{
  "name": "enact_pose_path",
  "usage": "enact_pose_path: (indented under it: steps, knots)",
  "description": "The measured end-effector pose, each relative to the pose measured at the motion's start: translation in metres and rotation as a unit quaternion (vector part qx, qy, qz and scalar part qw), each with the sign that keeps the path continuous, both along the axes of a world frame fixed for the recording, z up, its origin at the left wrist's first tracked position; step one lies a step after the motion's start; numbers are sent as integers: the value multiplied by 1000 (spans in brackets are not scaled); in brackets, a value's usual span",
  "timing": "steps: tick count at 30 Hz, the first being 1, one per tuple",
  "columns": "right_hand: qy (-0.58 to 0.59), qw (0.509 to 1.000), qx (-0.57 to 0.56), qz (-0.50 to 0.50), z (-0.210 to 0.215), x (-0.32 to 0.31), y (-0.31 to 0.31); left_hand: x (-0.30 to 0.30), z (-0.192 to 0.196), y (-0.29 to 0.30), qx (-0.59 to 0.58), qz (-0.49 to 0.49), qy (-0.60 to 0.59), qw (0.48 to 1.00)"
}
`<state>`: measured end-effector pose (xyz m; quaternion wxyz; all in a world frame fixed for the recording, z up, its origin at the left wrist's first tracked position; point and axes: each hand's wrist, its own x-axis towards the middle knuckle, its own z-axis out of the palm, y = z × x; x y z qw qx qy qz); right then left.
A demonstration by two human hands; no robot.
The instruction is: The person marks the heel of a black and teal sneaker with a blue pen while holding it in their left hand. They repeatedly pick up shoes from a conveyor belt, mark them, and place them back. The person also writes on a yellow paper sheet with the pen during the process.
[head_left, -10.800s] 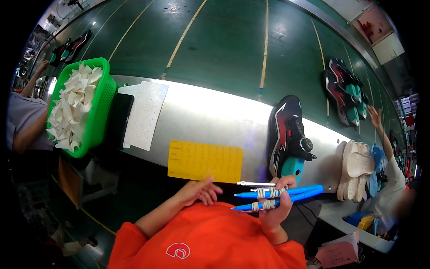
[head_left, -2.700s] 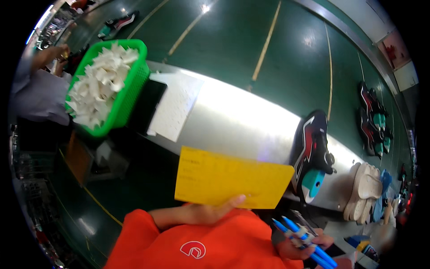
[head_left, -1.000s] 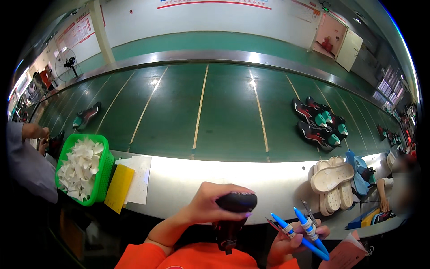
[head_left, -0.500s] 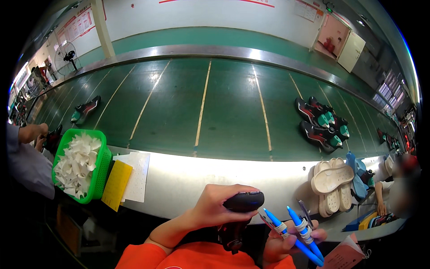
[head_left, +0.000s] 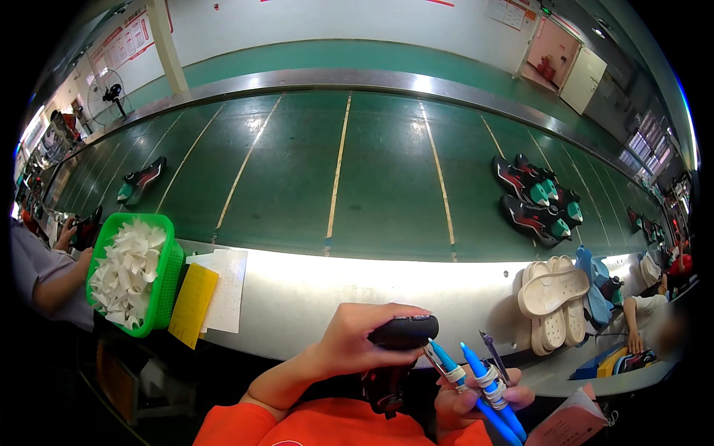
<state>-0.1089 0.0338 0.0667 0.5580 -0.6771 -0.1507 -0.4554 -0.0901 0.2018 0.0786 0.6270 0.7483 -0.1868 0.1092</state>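
Note:
My left hand, fingers wrapped round it, holds a black shoe upper with its rounded end up. Red-and-black parts of the same shoe show below the hand. My right hand grips two blue pens, each wrapped with pale bands. Thin metal pieces stick out beside the pens; whether they are bound to them I cannot tell. One pen's tip is close to the lower right of the shoe's rounded end; contact is unclear.
A metal ledge fronts a green conveyor belt carrying black-and-red shoes. Left stand a green basket of white scraps, a yellow card and white sheets. Right are beige soles and a pink booklet. Co-workers sit both sides.
My right hand has shifted slightly left, bringing the blue pens nearer the shoe. My left hand has barely moved. At left, the co-worker's forearm has come close to the basket.

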Motion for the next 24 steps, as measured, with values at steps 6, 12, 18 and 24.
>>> enact_pose_path:
  steps: [6,12,18,24]
  knots:
    - [-11,1000,1,-21,4,0,4,-1,-1,0,4,0,-10,1000]
    - [15,997,12,-68,18,-3,12,-4,-1,-1,33,-4,-6,999]
    - [19,995,-3,-93,30,-3,14,-5,-2,-4,43,-6,-23,999]
    - [52,997,-31,-46,38,-7,9,-6,-2,-5,43,-1,-44,998]
